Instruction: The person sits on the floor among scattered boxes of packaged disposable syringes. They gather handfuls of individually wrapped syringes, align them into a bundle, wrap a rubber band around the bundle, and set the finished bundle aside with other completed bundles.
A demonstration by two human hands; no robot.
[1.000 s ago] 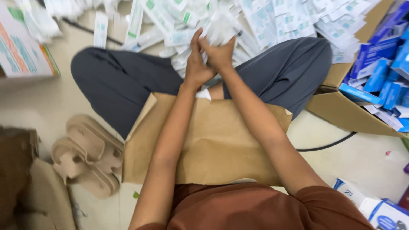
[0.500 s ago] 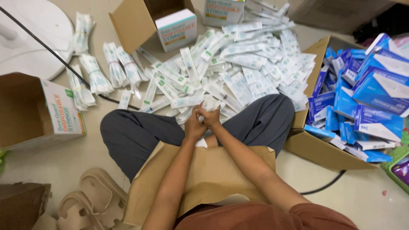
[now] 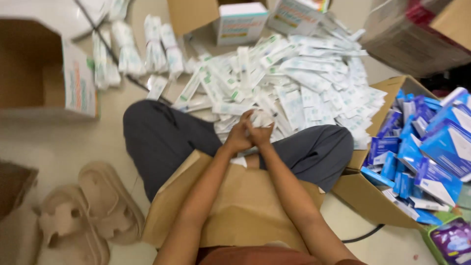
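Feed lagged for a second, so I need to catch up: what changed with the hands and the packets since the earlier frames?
Little changed. The left hand and right hand stay pressed together around a small bunch of white packets, at the near edge of the packet pile; nothing was picked up or let go. Only the camera view shifted. The brown paper bag remains on the lap, the box of blue cartons on the right.

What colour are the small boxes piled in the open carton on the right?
Blue, with white panels: the small boxes fill the open carton, seen in the head view.
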